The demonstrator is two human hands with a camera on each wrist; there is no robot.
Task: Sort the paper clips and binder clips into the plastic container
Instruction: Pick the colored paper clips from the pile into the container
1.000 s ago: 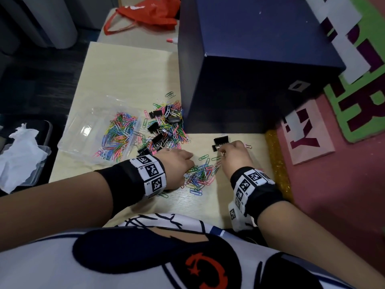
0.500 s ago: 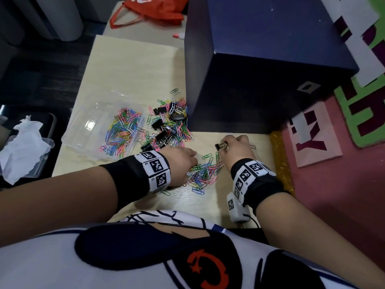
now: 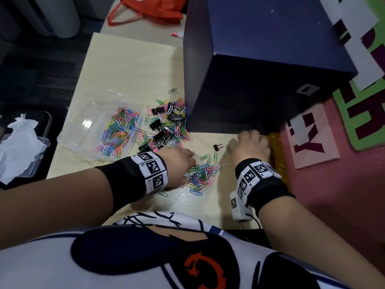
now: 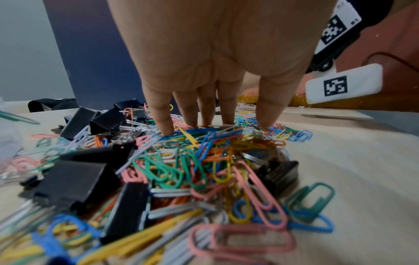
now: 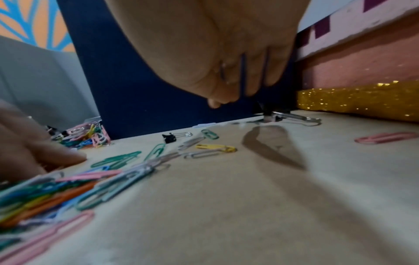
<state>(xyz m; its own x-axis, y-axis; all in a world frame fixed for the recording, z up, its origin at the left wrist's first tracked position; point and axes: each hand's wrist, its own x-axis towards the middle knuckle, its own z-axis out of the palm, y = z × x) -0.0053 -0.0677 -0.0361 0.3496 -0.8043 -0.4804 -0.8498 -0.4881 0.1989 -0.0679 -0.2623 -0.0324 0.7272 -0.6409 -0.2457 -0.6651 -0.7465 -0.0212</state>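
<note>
My left hand [image 3: 179, 163] lies with straight fingers [image 4: 166, 129] pressing on a loose pile of coloured paper clips [image 3: 201, 174] near the table's front. My right hand [image 3: 250, 143] hovers by the box's corner, fingers curled, with a blue paper clip [image 5: 242, 75] held against them. Under its fingertips a black binder clip [image 5: 285, 115] with silver handles lies on the table. A small black binder clip [image 3: 217, 147] lies free between the hands. The clear plastic container [image 3: 83, 130] at the left holds many coloured paper clips. A mixed heap of binder clips and paper clips [image 3: 166, 126] sits beside it.
A big dark blue box [image 3: 260, 69] stands on the table's far right. A gold glitter strip [image 3: 275, 147] runs along the right edge, with a pink panel beyond. Off the left edge is a tub with white tissue [image 3: 18, 142]. A red bag [image 3: 150, 7] lies at the back.
My right hand has moved right toward the box corner and glitter strip. The small binder clip that was at its fingertips now lies free on the table. The left hand has stayed put.
</note>
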